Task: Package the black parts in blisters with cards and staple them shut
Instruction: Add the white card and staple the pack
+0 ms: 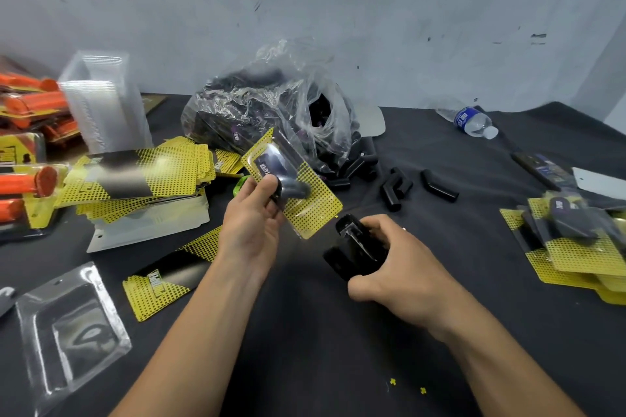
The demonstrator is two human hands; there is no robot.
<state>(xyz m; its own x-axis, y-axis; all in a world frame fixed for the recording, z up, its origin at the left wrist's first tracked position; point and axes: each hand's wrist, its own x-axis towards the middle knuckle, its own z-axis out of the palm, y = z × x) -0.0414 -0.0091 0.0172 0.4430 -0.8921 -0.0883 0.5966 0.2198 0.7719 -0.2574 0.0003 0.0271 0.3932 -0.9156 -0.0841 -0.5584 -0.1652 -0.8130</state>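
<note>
My left hand (252,217) holds up a filled blister pack (305,195): a yellow dotted card with a black part under clear plastic, tilted, above the table's middle. My right hand (396,264) grips a black stapler (354,247) just below and to the right of the pack's lower corner, not touching it. Loose black parts (396,186) lie behind on the dark cloth, spilling from a clear plastic bag (267,112) full of them. A pile of yellow cards (142,176) sits at left, and one loose card (162,284) lies near my left forearm.
An empty clear blister (71,325) lies at the front left. A stack of clear blisters (101,101) and orange packaged items (30,145) stand at the far left. Finished packs (576,240) pile up at right. A water bottle (474,122) lies at the back right.
</note>
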